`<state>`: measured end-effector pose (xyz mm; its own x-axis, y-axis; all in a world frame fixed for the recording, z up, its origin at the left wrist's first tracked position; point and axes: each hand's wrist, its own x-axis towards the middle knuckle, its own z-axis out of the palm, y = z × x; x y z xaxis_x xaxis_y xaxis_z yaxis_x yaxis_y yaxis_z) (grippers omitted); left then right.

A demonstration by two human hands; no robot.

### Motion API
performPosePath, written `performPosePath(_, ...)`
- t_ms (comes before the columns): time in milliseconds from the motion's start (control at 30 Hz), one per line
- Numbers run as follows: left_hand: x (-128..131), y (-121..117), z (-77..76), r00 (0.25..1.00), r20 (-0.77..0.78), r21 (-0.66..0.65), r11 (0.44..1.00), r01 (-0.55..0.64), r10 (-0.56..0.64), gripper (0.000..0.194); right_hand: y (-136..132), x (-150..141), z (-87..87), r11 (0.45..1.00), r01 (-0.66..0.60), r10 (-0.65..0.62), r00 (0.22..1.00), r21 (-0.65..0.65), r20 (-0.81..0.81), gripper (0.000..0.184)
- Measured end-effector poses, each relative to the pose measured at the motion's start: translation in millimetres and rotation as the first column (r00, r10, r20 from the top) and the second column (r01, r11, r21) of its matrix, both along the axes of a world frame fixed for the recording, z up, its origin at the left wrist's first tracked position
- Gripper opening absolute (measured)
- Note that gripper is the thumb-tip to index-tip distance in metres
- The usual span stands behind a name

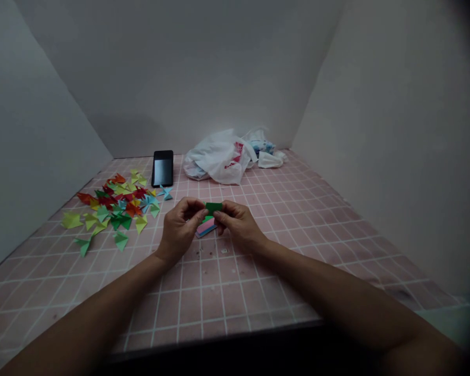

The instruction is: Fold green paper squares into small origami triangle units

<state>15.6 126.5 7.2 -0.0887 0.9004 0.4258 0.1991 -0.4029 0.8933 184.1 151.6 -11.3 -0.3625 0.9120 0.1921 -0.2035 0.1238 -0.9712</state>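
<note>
My left hand (180, 227) and my right hand (237, 224) pinch a small folded piece of green origami paper (213, 207) between them, just above the mat. Below the hands lies a small stack of pink and blue paper strips (206, 227), partly hidden by my fingers. To the left spreads a heap of folded paper triangles (115, 206) in red, yellow, green and blue. Its nearest pieces lie a short way from my left hand.
A pink grid-tiled mat (235, 292) covers the surface, with grey walls on three sides. A black smartphone (162, 168) leans at the back. Beside it lies a crumpled white plastic bag (219, 156), with more white bags or cloth (268, 156) to its right.
</note>
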Motion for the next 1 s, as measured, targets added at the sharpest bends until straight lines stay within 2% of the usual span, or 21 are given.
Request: performPosePath(1000, 0.2, 0.4, -0.5, 1.0, -0.015, -0.007, 1.0, 0.013, -0.013, 0.016, 0.4, -1.5, -0.7, 1.0, -0.013, 0.013, 1.0, -0.022, -0.013, 0.023)
